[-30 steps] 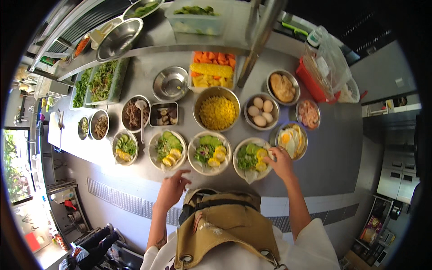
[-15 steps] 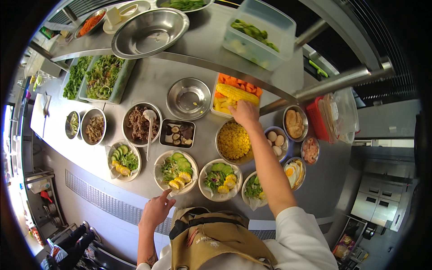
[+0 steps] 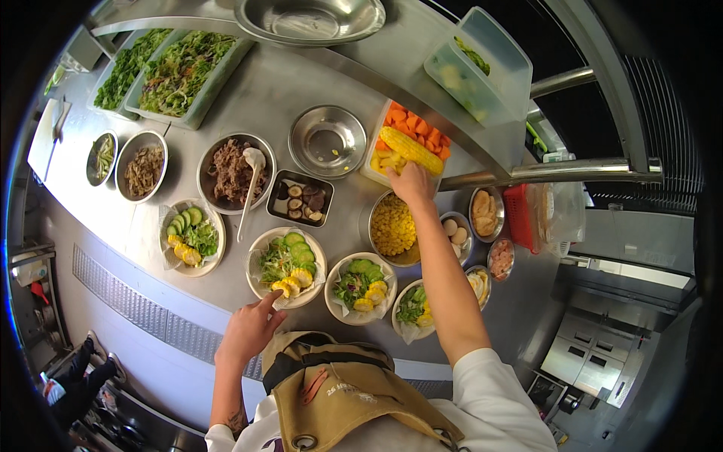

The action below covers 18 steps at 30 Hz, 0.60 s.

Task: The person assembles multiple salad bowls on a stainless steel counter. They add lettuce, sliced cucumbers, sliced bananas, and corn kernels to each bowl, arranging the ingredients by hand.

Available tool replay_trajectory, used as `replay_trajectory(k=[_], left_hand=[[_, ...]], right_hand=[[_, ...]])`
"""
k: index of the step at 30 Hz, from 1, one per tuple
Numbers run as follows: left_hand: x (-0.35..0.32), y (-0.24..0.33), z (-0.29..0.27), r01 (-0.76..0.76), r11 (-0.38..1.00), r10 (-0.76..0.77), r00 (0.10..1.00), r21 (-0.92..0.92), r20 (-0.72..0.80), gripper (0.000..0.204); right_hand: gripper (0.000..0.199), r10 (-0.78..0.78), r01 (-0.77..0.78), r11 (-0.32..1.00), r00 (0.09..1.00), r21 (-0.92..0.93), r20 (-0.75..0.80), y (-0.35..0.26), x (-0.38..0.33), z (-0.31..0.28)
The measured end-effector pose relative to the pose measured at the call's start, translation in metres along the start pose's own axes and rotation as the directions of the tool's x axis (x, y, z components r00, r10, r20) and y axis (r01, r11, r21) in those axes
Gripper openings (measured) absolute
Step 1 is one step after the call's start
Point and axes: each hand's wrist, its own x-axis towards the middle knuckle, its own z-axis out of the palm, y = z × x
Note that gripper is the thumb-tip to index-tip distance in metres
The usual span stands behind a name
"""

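My right hand point(image 3: 410, 185) reaches into the near side of a white tray point(image 3: 374, 175) of orange carrot chunks point(image 3: 416, 126), yellow pieces point(image 3: 386, 160) and a whole corn cob point(image 3: 410, 151). Its fingertips are hidden among the yellow pieces beside the cob. My left hand point(image 3: 250, 330) is open, with its index finger stretched to the near edge of a paper-lined bowl point(image 3: 319, 265) of greens, cucumber slices and corn rounds point(image 3: 292, 282). Similar salad bowls stand to its left point(image 3: 219, 252) and right point(image 3: 361, 319), with another point(image 3: 410, 331) partly under my right forearm.
Around the tray stand a bowl of corn kernels point(image 3: 394, 226), eggs point(image 3: 456, 232) and an empty steel bowl point(image 3: 327, 143). Farther left are shredded meat point(image 3: 232, 173) with a white spoon point(image 3: 254, 160), mushrooms point(image 3: 305, 202) and tubs of greens point(image 3: 184, 71). A raised steel shelf point(image 3: 407, 83) overhangs the counter.
My view has shifted, so the counter sits differently in the picture. My left index finger has come closer to the bowl's corn rounds. My right hand stays in the tray.
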Motion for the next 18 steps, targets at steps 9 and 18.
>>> replay_trajectory(k=[9,18], left_hand=[[-0.028,-0.01,0.01,0.036,0.999,-0.037,0.999,-0.033,-0.018,0.042],[-0.047,-0.021,0.017,0.018,0.999,-0.021,0.996,-0.038,-0.087,0.042]], right_hand=[[0.061,-0.102,0.102,0.985,0.995,0.141,-0.009,0.037,0.019,0.016],[0.066,0.117,-0.116,0.993,0.99,-0.021,0.077,-0.003,0.029,0.024]])
